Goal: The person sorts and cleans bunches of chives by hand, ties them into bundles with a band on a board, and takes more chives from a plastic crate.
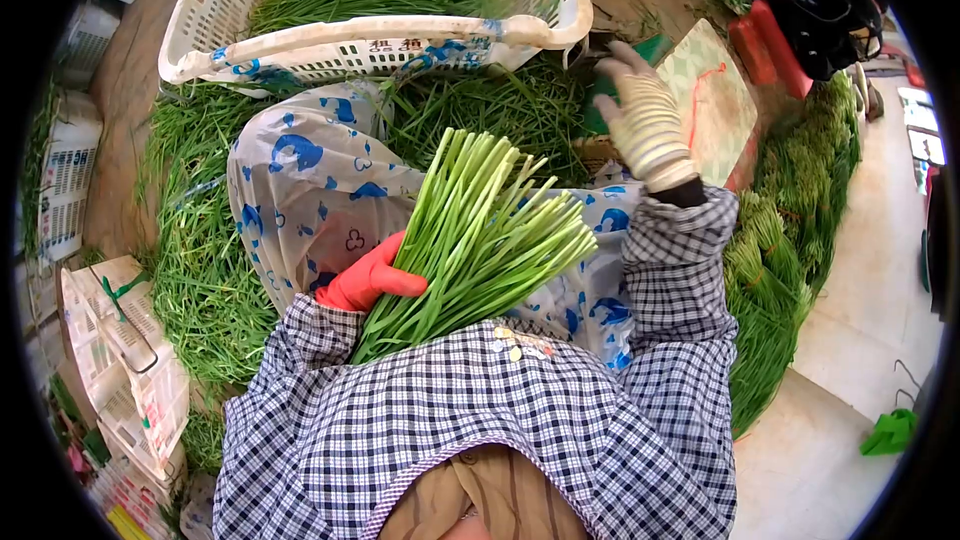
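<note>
A thick bunch of green stalks [480, 230] lies across my lap, its pale cut ends pointing up and to the right. Wrapped round its lower left side is my left hand [370, 278], in a red glove. My right hand [643, 110] is raised beyond my right knee, away from the bunch. It wears a pale glove with many bands round the palm and wrist. Its fingers look spread and slightly blurred, with nothing visible in them. Beside it are a dark green object [598, 100] and a pale patterned board [710, 105].
A white crate [350, 35] with green stalks stands ahead. Loose greens [205, 250] cover the floor at left, near another crate [70, 175]. Bundled greens [775, 250] line the right side. Another person [800, 0] is at the upper right, near red objects [770, 50].
</note>
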{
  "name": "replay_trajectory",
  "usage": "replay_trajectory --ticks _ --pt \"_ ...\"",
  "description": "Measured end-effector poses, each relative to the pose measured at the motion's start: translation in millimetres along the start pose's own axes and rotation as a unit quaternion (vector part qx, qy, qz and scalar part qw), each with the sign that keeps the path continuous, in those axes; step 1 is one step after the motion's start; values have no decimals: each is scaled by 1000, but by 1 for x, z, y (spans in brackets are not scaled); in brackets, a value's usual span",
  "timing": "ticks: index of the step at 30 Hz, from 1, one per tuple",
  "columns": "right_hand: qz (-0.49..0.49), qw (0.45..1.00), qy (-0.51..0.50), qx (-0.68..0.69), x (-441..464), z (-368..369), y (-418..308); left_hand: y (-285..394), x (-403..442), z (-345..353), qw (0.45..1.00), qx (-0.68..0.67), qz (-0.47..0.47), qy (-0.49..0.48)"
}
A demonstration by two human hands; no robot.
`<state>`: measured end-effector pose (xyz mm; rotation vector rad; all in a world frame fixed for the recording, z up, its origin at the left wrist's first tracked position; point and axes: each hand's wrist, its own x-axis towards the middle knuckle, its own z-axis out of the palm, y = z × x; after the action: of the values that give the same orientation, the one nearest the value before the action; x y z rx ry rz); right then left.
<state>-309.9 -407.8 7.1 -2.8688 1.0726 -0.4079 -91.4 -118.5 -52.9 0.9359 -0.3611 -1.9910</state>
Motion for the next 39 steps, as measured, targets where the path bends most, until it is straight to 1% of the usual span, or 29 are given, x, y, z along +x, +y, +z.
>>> replay_trajectory --ticks 1,2,3,4,5,8,9,10,12,14,15,16,18,19,20,22,23,24,26,27,28,29,30,31,32,33,35,37,39 --pt "51 997 -20 53 -5 -7 9 1 2 -1 1000 0 0 -4" --pt "71 981 -24 178 -13 -12 14 0 3 -3 1000 -8 15 -20" --pt "139 923 -64 352 -24 -22 9 -1 3 -5 999 -16 28 -36" --pt "202 828 -99 514 -35 -32 3 -3 2 -8 999 -16 25 -38" --pt "206 828 -97 513 -46 -31 -4 -5 1 -10 999 -23 18 -25" --pt "269 681 17 680 -92 -14 -33 -2 0 -6 1000 -13 10 -24" --pt "271 647 38 712 -110 -9 -45 -2 1 -7 999 -11 28 -20" --pt "324 578 44 748 -126 4 -56 -4 1 -8 999 -10 45 -15" --pt "320 494 10 808 -159 39 -60 -6 2 -15 999 10 39 -17" --pt "401 438 -18 805 -130 24 -74 -2 -2 -7 1000 -3 4 -25" --pt "387 485 -15 784 -117 20 -74 0 -7 5 1000 -24 -10 6" --pt "394 440 -63 804 -104 22 -72 -2 -9 5 1000 -17 -15 8" --pt "218 526 -255 781 -92 40 -62 -5 -5 -2 999 33 14 -27" --pt "94 667 -307 672 -85 53 -55 -6 -6 -5 999 41 9 -24" --pt "54 540 -320 777 -83 69 -50 -6 -5 -8 999 42 14 -21" --pt "157 524 -410 730 -55 15 -70 -7 -7 -9 998 53 0 -30" --pt "128 583 -447 666 -51 18 -67 -6 -7 -3 999 49 2 -13" --pt "127 584 -448 665 -51 23 -63 -7 -5 -6 999 49 4 -13" --pt "-7 650 -273 709 -57 34 -54 -13 -3 -14 999 33 15 -22" --pt "-6 671 -242 700 -46 11 -48 -7 -5 -9 999 33 0 -9" --pt "45 640 -148 753 -47 4 -42 -8 -6 -10 999 34 -7 -12" --pt "-70 515 -38 854 -32 17 -24 -11 -7 -12 1000 8 4 -5" --pt "22 606 -3 795 -34 -2 -16 -14 -7 -17 1000 -17 15 1" --pt "120 678 13 725 -36 -20 -8 -18 -5 -25 1000 -5 20 1" --pt "228 783 12 579 -41 -33 -11 -19 -6 -28 1000 -4 14 -3" --pt "232 783 16 577 -56 -25 -9 -20 -7 -30 1000 -8 20 1" --pt "229 619 63 749 -91 -1 -10 -23 -6 -36 999 -27 36 3" --pt "217 523 30 824 -122 -8 -50 -24 -7 -31 998 -49 42 17" --pt "115 464 -8 878 -149 27 -81 -15 -5 -23 997 -53 46 19"
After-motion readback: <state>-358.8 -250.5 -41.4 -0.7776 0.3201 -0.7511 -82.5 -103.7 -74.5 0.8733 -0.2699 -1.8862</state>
